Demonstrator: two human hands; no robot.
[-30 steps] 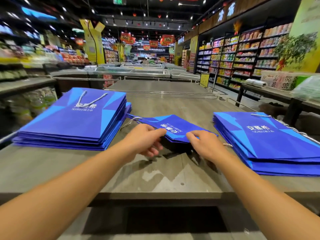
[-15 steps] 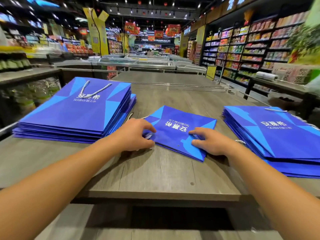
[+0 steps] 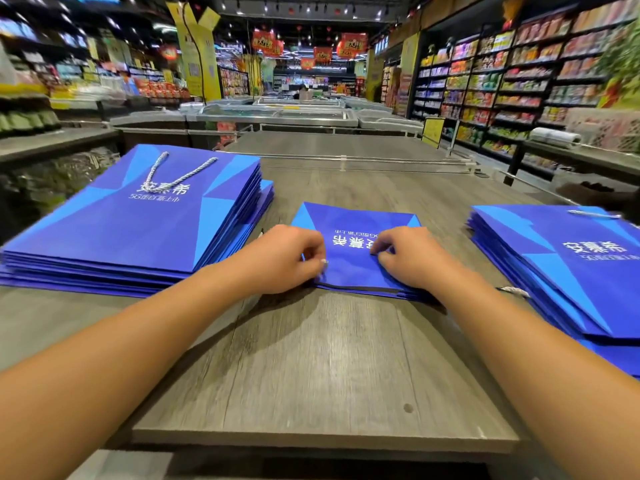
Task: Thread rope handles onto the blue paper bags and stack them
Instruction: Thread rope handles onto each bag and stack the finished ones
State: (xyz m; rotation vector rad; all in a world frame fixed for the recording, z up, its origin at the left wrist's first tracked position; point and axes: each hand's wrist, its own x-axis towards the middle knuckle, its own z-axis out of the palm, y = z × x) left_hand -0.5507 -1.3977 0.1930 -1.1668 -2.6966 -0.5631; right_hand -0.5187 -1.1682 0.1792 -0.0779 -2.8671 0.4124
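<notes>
One blue paper bag (image 3: 358, 268) lies flat on the grey wooden table (image 3: 311, 368), its white print upside down to me. My left hand (image 3: 284, 259) pinches the bag's near left edge with curled fingers. My right hand (image 3: 410, 259) has its fingers curled on the bag's near right part, pinching the paper. No rope shows on this bag; my hands hide its near edge. On the left lies a tall stack of blue bags (image 3: 114, 233) with a white rope handle (image 3: 180, 173) on top. A second stack of blue bags (image 3: 568, 271) lies on the right.
A short piece of white rope (image 3: 514, 291) sticks out beside my right wrist, at the right stack's edge. A thin rail (image 3: 346, 157) crosses the table behind the bags. Freezer cabinets (image 3: 277, 116) and store shelves (image 3: 502, 91) stand further back.
The middle bag has been turned square to me and laid flat. Both hands have drawn together onto its near part, and their fingers have curled into pinches.
</notes>
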